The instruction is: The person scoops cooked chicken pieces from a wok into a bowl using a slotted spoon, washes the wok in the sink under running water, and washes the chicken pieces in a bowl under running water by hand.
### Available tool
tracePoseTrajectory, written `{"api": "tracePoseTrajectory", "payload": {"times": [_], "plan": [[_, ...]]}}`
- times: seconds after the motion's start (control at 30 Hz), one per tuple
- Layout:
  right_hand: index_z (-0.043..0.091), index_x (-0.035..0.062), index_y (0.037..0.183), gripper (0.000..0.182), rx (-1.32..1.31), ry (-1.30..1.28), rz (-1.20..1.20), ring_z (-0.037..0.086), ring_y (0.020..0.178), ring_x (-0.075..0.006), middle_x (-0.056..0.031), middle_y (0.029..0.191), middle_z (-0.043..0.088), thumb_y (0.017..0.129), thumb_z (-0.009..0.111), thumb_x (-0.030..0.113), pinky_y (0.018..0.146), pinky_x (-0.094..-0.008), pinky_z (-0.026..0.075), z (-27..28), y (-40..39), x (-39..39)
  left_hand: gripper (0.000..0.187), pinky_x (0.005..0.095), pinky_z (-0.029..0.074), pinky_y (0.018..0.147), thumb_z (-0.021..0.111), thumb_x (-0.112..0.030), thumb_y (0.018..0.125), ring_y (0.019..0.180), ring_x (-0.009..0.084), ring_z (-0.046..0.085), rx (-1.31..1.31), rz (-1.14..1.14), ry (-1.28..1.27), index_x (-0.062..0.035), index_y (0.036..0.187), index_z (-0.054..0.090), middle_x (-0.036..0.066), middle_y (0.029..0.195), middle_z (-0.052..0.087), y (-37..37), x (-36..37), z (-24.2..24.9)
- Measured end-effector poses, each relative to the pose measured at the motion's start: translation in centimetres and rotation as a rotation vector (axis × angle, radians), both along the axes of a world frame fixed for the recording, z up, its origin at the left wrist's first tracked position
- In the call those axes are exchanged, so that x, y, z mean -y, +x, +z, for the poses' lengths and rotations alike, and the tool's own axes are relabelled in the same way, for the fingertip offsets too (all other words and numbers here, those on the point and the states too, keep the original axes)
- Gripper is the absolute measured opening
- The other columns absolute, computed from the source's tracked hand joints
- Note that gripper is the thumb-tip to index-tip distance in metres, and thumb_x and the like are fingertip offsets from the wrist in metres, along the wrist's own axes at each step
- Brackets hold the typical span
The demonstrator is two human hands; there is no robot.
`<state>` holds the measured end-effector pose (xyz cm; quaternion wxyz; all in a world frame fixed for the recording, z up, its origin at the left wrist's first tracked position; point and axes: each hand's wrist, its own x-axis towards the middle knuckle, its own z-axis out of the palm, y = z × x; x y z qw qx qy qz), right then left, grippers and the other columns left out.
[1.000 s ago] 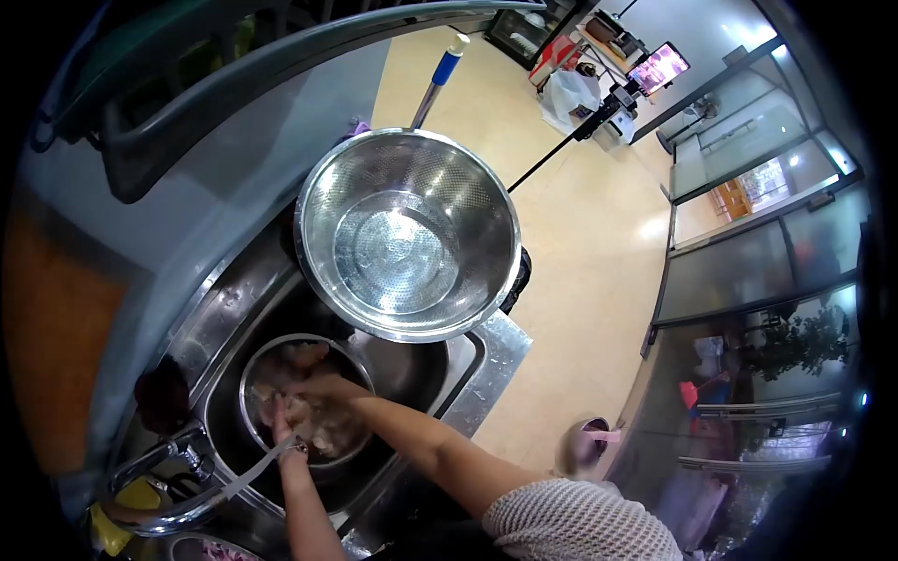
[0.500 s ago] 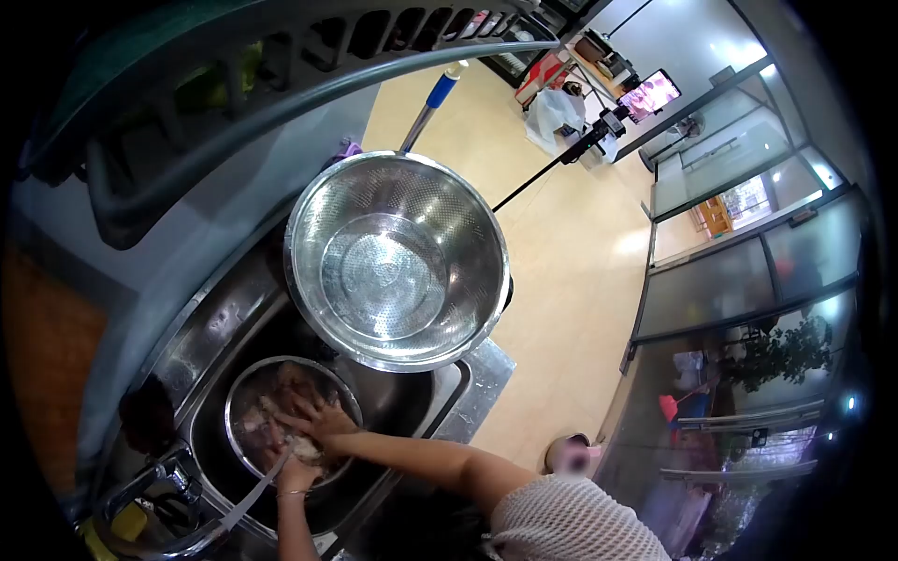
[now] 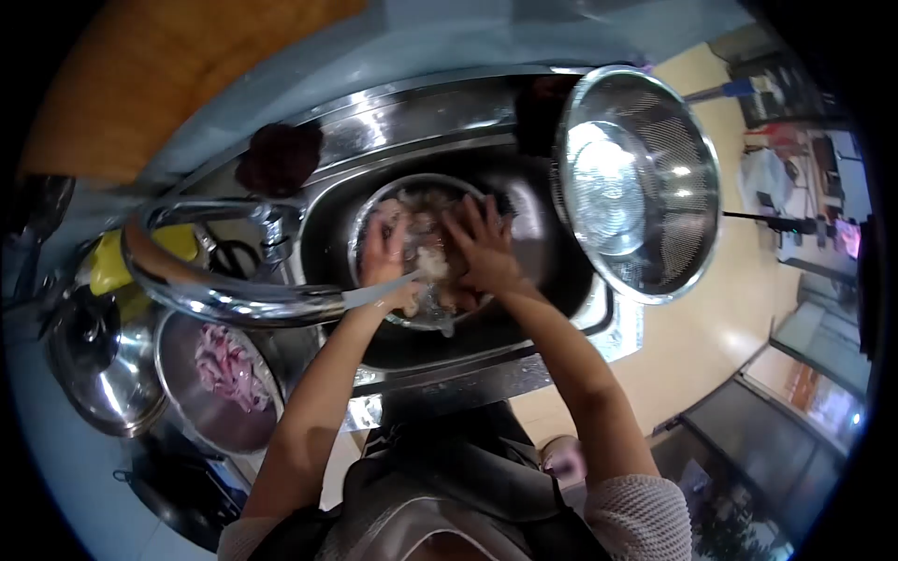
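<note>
A metal bowl [image 3: 356,245] sits in the sink [image 3: 547,309] with pieces of meat [image 3: 426,229] in water, and a stream from the faucet [image 3: 253,304] falls into it. At the bowl's left side, my left hand [image 3: 383,252] rests on the meat with its fingers apart. My right hand [image 3: 486,248] lies over the bowl's right side, fingers spread on the meat. Splashing water partly blurs the middle of the bowl.
A large perforated metal colander [image 3: 645,187] stands at the sink's right end. To the left, a metal bowl [image 3: 192,411] holds pink-white strips of meat [image 3: 229,366], near a pot lid [image 3: 112,374] and a yellow item [image 3: 140,257]. A dark red object [image 3: 281,159] lies behind the faucet.
The view has turned down toward the sink, bringing the left-hand counter and bowl of strips into sight. My hands have moved apart to opposite sides of the bowl.
</note>
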<state>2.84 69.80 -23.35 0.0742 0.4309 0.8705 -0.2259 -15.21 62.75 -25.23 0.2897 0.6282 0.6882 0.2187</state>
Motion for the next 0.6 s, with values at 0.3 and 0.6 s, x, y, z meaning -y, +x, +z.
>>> {"api": "tracePoseTrajectory", "payload": {"times": [0.3,0.6], "plan": [[0.040,0.0057,0.121,0.050,0.164,0.353,0.145,0.031,0.119,-0.0346,-0.0170,0.121,0.041,0.073,0.053,0.016,0.097,-0.0533,0.022,-6.9,-2.8,0.8,0.060,0.0427,0.037,0.085,0.058,-0.028,0.070,0.104,0.0353,0.046,-0.291,0.017,-0.184,-0.0220,0.126,0.036,0.020,0.114,0.044,0.8,-1.6,-2.0],[0.027,0.0097,0.130,0.099,-0.094,-0.141,0.066,0.033,0.117,-0.0387,-0.0212,0.134,0.017,0.046,0.078,0.020,0.092,-0.0609,0.025,-2.5,-3.4,-2.1,0.090,0.0360,0.038,0.090,0.076,-0.019,0.051,0.107,0.0367,0.041,-0.083,-0.249,-0.196,-0.0027,0.125,0.028,0.022,0.116,0.038,-1.2,-6.0,-2.6]]}}
